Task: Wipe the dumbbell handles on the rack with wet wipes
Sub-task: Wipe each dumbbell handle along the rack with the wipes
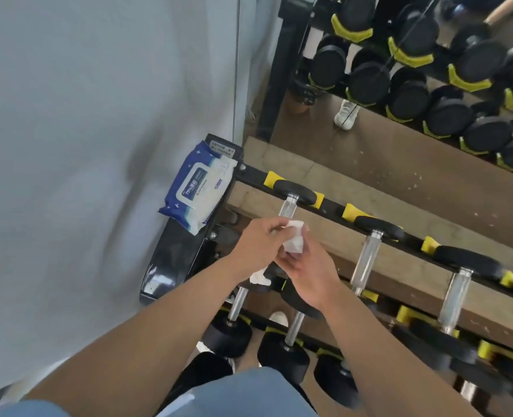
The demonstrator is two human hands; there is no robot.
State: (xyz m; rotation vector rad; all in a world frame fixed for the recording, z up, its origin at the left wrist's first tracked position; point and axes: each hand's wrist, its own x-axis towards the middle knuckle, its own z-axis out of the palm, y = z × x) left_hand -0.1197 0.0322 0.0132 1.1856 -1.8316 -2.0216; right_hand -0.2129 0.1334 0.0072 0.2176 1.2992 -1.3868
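Nearest me, both forearms reach in over the lower tier of the rack, where two chrome-handled dumbbells (237,305) stand on end by my knees. My left hand (258,246) pinches the upper part of a white wet wipe (383,246), and my right hand (312,270) curls round its lower fold; a loose tail of wipe hangs below the left wrist. Both hands hold the wipe, neither is on a handle yet.

As I judge it, the step is gathering the wipe into a pad. I'd fold it flat against the right palm, then wrap it round the first handle (288,207) just beyond my hands and draw it along the full length, turning it to cover the underside.

Further along the top rail (333,213), two more handles (366,263) wait, their black heads seated in yellow cradles; those heads and the rail leave little room, so short strokes suit. The blue wipes pack (199,188) lies on the rack's end plate to the left, against a grey wall. Beyond, a mirror (399,158) repeats the rack
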